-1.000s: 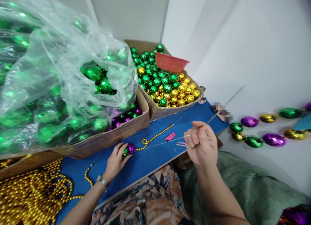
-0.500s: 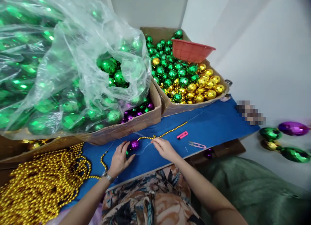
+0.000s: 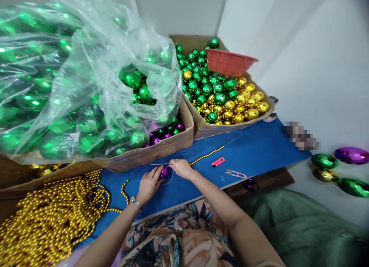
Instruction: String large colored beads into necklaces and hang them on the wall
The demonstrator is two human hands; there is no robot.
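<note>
Left hand fingers gripped shiny purple round bead.
Right hand fingers pinched thin pale needle; pink-handled snips lay on blue counter, bead's three o'clock.

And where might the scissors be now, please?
In the head view, the scissors lie on the blue table, right of the right hand, below and right of the pink tag.

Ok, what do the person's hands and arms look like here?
The left hand and right hand wear no gloves, and no sleeves cover the forearms. A silvery watch circles the left wrist; the right wrist is bare.
</note>
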